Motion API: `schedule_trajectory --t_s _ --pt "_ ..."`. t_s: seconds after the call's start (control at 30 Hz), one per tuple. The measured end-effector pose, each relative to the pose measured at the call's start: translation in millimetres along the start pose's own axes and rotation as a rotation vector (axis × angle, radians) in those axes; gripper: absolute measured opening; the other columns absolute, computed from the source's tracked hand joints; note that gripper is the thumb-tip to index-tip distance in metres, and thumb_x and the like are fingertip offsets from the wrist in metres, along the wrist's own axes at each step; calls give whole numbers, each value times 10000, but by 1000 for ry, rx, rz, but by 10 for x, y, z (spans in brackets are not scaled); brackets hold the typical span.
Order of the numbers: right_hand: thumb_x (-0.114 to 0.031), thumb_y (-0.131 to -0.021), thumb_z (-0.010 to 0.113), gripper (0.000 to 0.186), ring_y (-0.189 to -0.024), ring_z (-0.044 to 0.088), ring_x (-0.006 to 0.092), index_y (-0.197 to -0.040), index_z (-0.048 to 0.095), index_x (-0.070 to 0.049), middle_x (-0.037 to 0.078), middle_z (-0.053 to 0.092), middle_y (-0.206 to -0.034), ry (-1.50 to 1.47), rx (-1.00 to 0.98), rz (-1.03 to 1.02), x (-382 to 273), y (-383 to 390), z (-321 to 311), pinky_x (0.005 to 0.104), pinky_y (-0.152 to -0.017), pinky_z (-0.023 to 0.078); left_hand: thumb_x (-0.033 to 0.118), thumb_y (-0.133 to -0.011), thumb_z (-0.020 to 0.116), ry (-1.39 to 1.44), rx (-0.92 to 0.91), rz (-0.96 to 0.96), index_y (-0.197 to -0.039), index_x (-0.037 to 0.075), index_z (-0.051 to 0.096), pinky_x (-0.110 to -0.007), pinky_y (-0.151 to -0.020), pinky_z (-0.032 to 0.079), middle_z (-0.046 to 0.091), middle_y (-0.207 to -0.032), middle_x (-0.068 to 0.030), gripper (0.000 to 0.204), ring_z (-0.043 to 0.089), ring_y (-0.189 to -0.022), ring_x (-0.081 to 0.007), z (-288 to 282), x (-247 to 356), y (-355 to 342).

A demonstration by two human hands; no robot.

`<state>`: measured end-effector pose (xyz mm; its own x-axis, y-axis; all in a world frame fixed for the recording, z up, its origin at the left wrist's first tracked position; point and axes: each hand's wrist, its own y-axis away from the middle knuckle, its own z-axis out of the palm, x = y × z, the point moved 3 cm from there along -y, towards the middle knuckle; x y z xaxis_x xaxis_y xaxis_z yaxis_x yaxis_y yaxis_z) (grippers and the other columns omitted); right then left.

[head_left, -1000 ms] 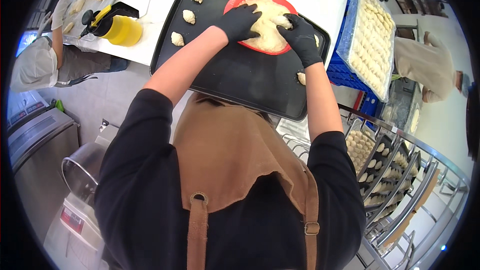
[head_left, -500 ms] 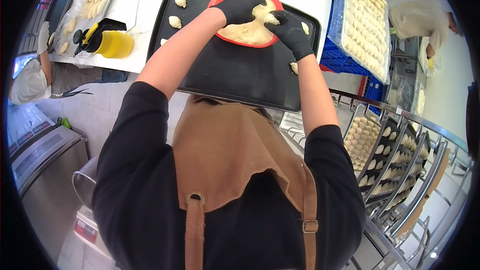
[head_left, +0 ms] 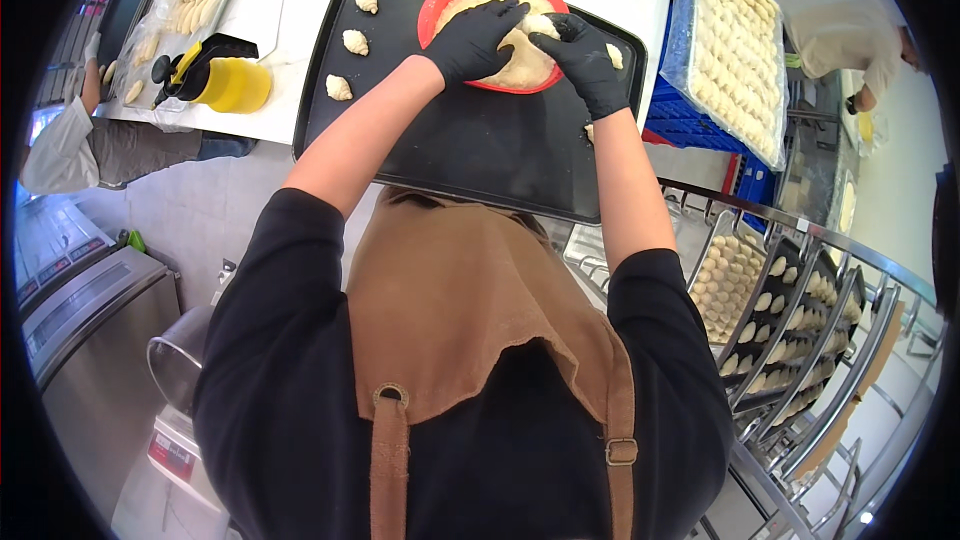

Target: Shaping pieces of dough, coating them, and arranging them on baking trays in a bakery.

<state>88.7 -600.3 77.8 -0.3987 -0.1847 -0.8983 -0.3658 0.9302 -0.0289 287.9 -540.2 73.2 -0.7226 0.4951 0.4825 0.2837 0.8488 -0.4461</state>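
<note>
A red bowl (head_left: pixel 430 18) of pale, crumb-like material (head_left: pixel 526 72) stands on a black baking tray (head_left: pixel 470 155). Over the bowl, my black-gloved right hand (head_left: pixel 585 62) grips a small rolled piece of dough (head_left: pixel 541 26) between thumb and fingers. My left hand (head_left: pixel 480 44), also black-gloved, spreads over the crumbs with its thumb apart; its fingertips come close to the dough, and I cannot tell whether they touch it. Several coated dough rolls (head_left: pixel 355 42) lie along the tray's left side. Others at its right side are partly covered by my right hand and forearm.
A yellow spray bottle (head_left: pixel 232 85) stands left of the tray. Plastic-covered dough pieces (head_left: pixel 735 50) sit on blue crates (head_left: pixel 690 130) at the right. Nearer stands a metal rack (head_left: pixel 800 290) of loaded trays. One person (head_left: pixel 70 145) works at far left, another (head_left: pixel 845 30) at far right.
My left hand has drawn back from the crumbs toward me and opened out. The dough in my right hand shows more fully. Both people nearby have shifted.
</note>
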Motion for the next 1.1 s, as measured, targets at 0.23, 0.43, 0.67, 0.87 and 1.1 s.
schedule_trajectory --t_s 0.23,0.43,0.67,0.87,1.1 --pt "-187 -779 817 422 -896 680 187 -1137 707 8 98 742 -1031 -5 -18 8 -183 166 -121 280 -828 532 192 -901 592 -5 -93 -235 -1314 80 610 -351 -821 542 709 -1145 -156 428 689 -979 -317 55 -243 64" --pt "-41 -783 784 419 -945 675 158 -1187 684 4 82 737 -1080 124 67 -67 -308 800 -689 264 -865 530 255 -916 618 -94 -156 -240 -1113 87 712 -360 -771 542 730 -1084 -110 276 701 -916 -294 -97 -119 45" --pt "-34 -740 772 468 -891 682 205 -1200 682 -19 93 742 -1031 28 103 263 375 2211 -764 299 -819 538 279 -894 657 -200 134 -26 -1046 94 741 -358 -806 549 727 -1135 -80 254 699 -940 -289 74 -160 121" --pt "-187 -757 777 451 -917 654 267 -1181 697 -58 100 728 -1012 527 46 62 558 2492 -644 350 -837 508 283 -876 675 -257 64 10 -1049 95 746 -357 -834 550 724 -1157 -66 265 696 -959 -287 158 -219 118" --pt "-336 -772 736 453 -1007 599 303 -1162 708 -108 96 703 -1061 902 151 -74 493 2616 -587 424 -951 409 206 -872 693 -191 -30 -139 -1049 58 746 -352 -871 544 722 -1149 -100 237 686 -1010 -290 70 -90 101"
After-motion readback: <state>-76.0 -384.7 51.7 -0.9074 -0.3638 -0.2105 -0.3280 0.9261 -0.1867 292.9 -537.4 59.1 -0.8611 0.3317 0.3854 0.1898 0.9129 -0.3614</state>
